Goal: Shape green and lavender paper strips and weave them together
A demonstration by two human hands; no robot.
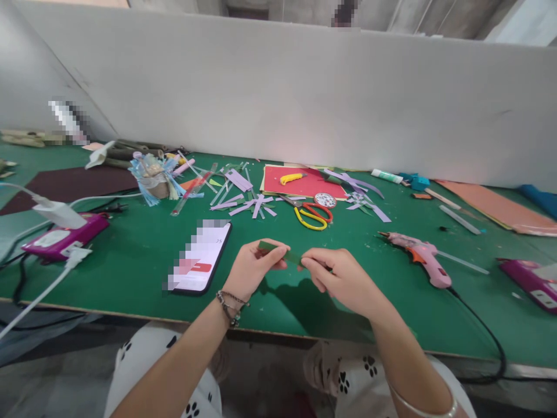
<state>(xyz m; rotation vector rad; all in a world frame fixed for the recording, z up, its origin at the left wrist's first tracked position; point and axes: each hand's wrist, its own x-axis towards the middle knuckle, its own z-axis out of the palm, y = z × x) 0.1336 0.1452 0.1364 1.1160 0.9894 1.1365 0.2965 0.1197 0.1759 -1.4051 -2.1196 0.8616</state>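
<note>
the left hand (256, 264) and the right hand (337, 271) are raised just above the near part of a green table (348, 229), with a short green strip (294, 258) stretched between them. the left hand is partly curled, its thumb pressing the strip against the fingers; the right hand is closed more tightly, pinching the other end between thumb and fingertips. dark cords (232, 307) circle the left wrist, and a pale bangle (422, 410) sits on the right forearm. just beside the left hand lies a phone (211, 255) with its screen lit, part of it blurred. to the right of the right hand, a pink glue gun (420, 255) rests on its side, a clear stick (463, 262) poking from its back. beyond the hands are scissors (300, 205) with one yellow and one red handle, near a round patterned disc (325, 200). behind these, a yellow cutter (292, 178) lies on a red sheet (313, 186), with purple strips (259, 205) scattered to either side. farther left stands a bundle with a blue fringe (145, 177), and purple power strips (65, 237) lie at both ends of the table, before a pale partition (278, 87).
</note>
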